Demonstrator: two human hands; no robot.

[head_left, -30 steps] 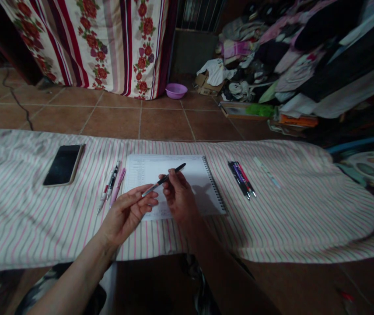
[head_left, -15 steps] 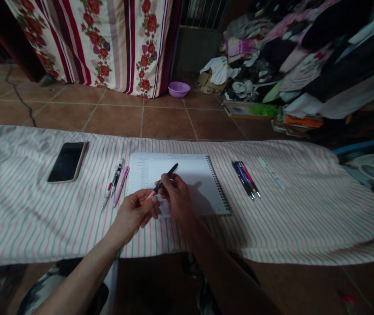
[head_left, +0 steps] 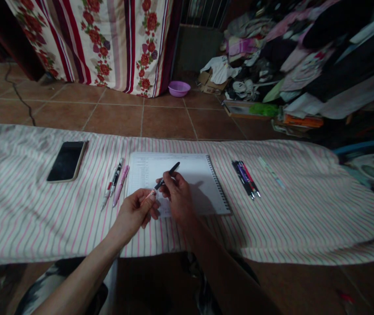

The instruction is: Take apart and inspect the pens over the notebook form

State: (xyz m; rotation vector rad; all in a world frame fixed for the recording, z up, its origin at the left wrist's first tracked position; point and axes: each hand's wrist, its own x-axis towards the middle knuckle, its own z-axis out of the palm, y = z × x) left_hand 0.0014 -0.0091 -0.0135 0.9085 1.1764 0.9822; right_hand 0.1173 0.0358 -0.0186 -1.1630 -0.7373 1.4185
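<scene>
Taking the spiral notebook (head_left: 195, 168) as the dial, twelve pointing away from the person, the left hand (head_left: 136, 211) is at eight o'clock, over the near corner, its fingertips pinched on the lower, reddish end of a dark pen (head_left: 175, 166). The right hand (head_left: 178, 197), over the page near the centre, grips the pen's black part, the free tip slanting toward half past one. The hands are close together; whether they touch, or whether the pen's two parts are joined, I cannot tell. At nine o'clock lie a pink pen (head_left: 120, 186) and, just beside it, a black-and-white pen (head_left: 117, 175); farther out, toward half past nine, is a phone (head_left: 66, 162). At three o'clock rests a cluster of pens (head_left: 243, 178) on the striped cloth (head_left: 305, 210).
</scene>
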